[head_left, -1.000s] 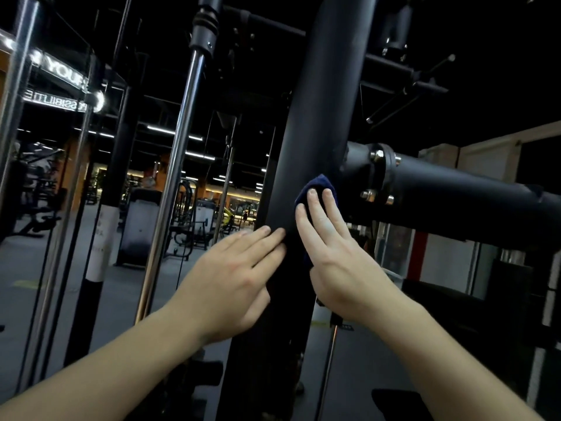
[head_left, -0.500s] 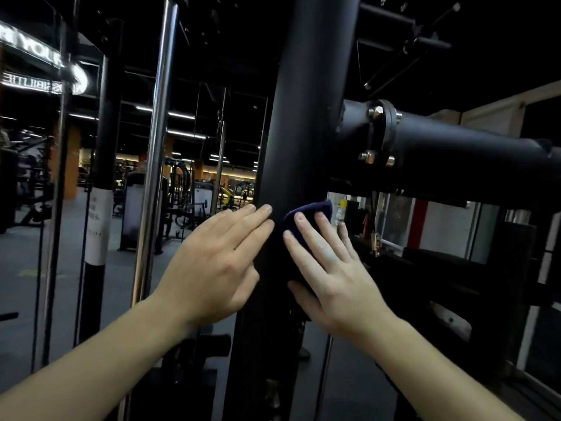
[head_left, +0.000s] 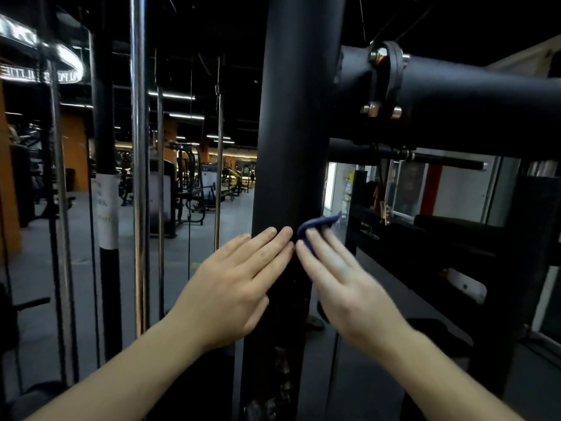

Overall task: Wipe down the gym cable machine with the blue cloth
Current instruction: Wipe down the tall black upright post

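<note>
Blue cloth (head_left: 318, 224), one small piece, is pressed against the right side of the cable machine's black upright post (head_left: 294, 117), below the cross tube (head_left: 470, 98). Both hands are on the post. The right hand (head_left: 343, 278) (blurred) pushes the cloth against the metal with straight fingers, not gripping it. The left hand (head_left: 239, 278) lies flat and relaxed just beside it. Three bolts (head_left: 368, 109) show on the tube's flange. One bright chrome rod (head_left: 138, 177) stands further left.

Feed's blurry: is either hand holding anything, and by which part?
The right hand presses the blue cloth by its lower part against the black post; left hand holds nothing.
</note>
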The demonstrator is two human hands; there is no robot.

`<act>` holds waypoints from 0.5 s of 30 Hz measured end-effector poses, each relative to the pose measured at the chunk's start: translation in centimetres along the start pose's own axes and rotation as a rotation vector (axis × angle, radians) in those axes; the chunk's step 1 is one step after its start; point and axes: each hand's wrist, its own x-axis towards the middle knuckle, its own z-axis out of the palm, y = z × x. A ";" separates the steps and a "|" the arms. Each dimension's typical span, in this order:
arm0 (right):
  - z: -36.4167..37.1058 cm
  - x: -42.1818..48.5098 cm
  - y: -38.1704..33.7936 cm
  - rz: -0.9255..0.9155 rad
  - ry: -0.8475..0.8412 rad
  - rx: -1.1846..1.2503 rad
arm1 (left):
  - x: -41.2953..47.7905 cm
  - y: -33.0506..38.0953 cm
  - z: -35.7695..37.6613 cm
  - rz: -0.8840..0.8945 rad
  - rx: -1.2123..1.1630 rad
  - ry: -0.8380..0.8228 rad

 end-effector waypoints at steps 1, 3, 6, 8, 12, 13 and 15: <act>0.8 -1.3 -0.7 -0.001 -0.017 -0.022 | -0.5 0.3 0.3 0.001 0.009 -0.007; 2.1 -3.6 -1.9 -0.012 -0.044 -0.046 | -1.4 0.7 1.0 0.000 0.020 -0.025; 2.5 -4.6 -2.6 -0.011 -0.044 -0.050 | -2.1 0.8 1.4 -0.016 0.021 -0.050; 2.2 -4.2 -2.6 0.021 -0.040 -0.051 | -2.2 0.9 1.5 -0.031 0.012 -0.057; 2.8 -5.0 -4.4 0.087 -0.042 0.011 | -2.9 2.2 1.7 -0.082 -0.033 -0.057; 3.0 -5.5 -5.0 0.090 -0.045 0.017 | -3.2 2.5 1.9 -0.088 -0.042 -0.064; 3.0 -5.6 -5.4 0.103 -0.065 -0.016 | -3.7 2.8 2.0 -0.087 -0.052 -0.080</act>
